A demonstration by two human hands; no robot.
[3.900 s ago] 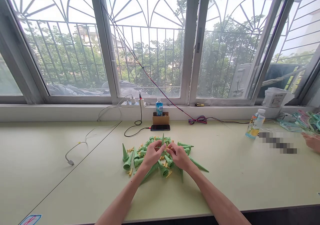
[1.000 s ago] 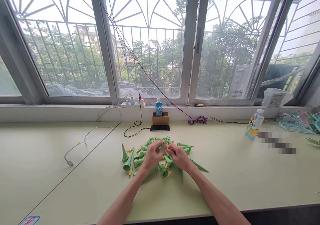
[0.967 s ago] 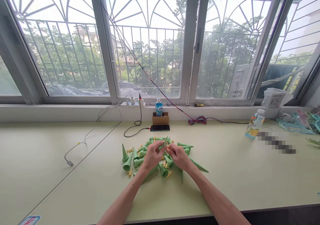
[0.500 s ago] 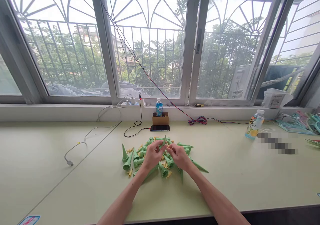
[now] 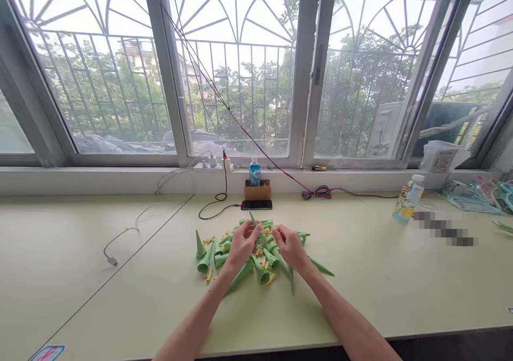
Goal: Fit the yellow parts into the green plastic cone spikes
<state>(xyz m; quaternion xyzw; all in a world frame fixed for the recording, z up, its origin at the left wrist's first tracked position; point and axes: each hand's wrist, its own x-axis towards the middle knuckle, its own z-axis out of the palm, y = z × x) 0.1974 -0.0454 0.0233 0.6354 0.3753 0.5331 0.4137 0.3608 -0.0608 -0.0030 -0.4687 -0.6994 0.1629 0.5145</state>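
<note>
My left hand [image 5: 241,245] is closed around a hollow green plastic spike [image 5: 253,218], whose pointed tip sticks up and away above the fingers. Just to the right, my right hand [image 5: 289,245] has its thumb and fingertips pinched together. What it pinches, if anything, is too small to make out. Beneath both hands spreads a pile of green cone-shaped spikes [image 5: 262,273], green ribbed caps and small yellow plastic pieces [image 5: 209,276]. Some spikes lie on their sides, and one spike [image 5: 200,246] stands upright at the left edge. The hands hide part of the pile.
Behind the pile lie a phone [image 5: 256,205] on a cable and a small cardboard box [image 5: 257,192] with a blue bottle [image 5: 255,172]. A drink bottle [image 5: 408,199] stands at right. A white cable [image 5: 112,261] lies at left; coiled wires [image 5: 316,192] rest near the sill.
My hands have moved apart from each other. The spike in my left hand has shifted left and now tilts its tip leftward; my right hand has drawn slightly right.
</note>
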